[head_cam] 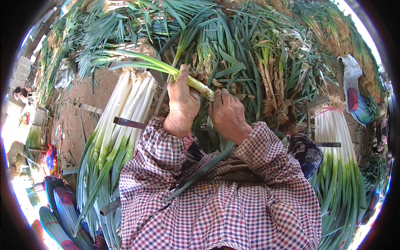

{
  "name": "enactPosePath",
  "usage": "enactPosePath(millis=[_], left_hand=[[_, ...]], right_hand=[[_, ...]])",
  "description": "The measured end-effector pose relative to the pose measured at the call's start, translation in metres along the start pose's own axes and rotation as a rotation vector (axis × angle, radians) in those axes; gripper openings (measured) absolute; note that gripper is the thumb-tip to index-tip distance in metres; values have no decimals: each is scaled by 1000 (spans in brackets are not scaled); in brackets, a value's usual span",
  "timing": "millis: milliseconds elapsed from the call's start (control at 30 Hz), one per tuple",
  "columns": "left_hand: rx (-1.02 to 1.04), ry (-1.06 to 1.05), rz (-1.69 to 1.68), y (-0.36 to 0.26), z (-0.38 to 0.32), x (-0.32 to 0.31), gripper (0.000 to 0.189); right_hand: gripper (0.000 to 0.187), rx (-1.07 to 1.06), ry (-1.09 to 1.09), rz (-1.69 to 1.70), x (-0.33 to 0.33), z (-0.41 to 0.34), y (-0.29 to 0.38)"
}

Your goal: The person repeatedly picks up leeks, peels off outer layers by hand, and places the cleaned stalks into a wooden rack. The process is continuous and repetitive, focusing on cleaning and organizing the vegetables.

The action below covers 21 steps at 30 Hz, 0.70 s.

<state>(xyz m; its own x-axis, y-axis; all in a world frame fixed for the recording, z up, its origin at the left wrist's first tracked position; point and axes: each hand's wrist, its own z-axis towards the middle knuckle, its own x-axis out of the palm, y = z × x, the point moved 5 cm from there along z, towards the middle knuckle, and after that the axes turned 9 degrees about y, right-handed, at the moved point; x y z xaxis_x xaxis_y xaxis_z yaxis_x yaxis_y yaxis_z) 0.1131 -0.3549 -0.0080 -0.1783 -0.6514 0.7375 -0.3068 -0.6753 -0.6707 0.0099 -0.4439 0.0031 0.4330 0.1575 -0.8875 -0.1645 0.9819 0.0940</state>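
My left hand (184, 100) is closed around the pale stalk of a green onion (200, 87), thumb up, its green leaves stretching to the upper left. The fingertips of my right hand (229, 114) pinch at the stalk's lower white end. Left of my arms, peeled long green onions (125, 109) lie on a metal rack, roots away from me. A loose green leaf (200, 178) lies across my checked smock. Beyond my hands spreads a heap of unpeeled green onions (218, 40).
On the right, a bundle of peeled green onions (332, 125) with a red tie rests on a metal rack (331, 144). Rooted stalks (275, 81) lie ahead on the right. Wrapped bundles (59, 218) stand at the lower left. A white plastic bag (350, 70) lies at the right.
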Motion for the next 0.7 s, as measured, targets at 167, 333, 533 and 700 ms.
enactPosePath(millis=[167, 333, 533, 700], left_hand=[[-37, -29, -28, 1, -1, -9, 27], [-58, -10, -64, -2, -5, -11, 20], [-24, 229, -102, -13, -3, 7, 26], [40, 267, -121, -37, 1, 10, 30]], right_hand=[[32, 65, 163, 115, 10, 1, -4], [24, 299, 261, 529, 16, 1, -31], [15, 971, -123, 2070, 40, -22, -58], [29, 709, 78, 2003, 31, -39, -81]])
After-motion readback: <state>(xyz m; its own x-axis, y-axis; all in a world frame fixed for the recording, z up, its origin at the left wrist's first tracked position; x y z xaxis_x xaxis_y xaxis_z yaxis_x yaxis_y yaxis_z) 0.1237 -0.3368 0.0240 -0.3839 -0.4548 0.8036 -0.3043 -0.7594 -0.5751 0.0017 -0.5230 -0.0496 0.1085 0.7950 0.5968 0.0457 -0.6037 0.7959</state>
